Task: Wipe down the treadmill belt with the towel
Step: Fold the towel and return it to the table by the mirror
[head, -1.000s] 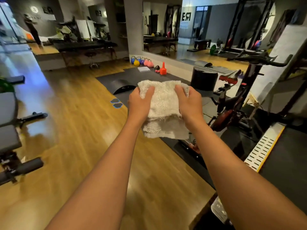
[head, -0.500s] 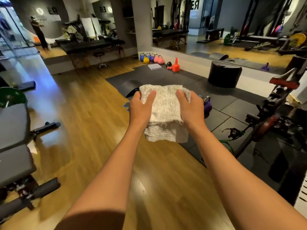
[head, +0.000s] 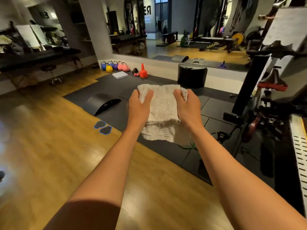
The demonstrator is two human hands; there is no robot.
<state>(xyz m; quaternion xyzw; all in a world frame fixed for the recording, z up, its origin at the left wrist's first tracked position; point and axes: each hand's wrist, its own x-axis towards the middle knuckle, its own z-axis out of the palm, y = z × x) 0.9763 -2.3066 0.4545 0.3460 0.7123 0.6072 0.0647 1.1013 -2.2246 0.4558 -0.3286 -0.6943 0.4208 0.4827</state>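
A folded white towel (head: 162, 107) hangs in the air in front of me, over the dark floor mat. My left hand (head: 138, 107) grips its left edge, thumb on top. My right hand (head: 187, 106) grips its right edge the same way. The lower layers of the towel droop below both hands. At the far right edge, a slotted white and yellow side rail (head: 299, 146) of the treadmill shows; the belt itself is almost out of frame.
An exercise bike (head: 269, 103) with a red-trimmed saddle stands right of the towel. A black cylinder (head: 192, 75), an arched black back stretcher (head: 101, 103), two blue-edged slider pads (head: 103, 127), coloured kettlebells (head: 114, 65) and an orange cone stack (head: 143, 72) lie ahead. Wooden floor spreads to the left.
The view swung left, then back to the right, so the treadmill rail left the frame and returned at the right edge. Both hands kept the same hold on the towel.
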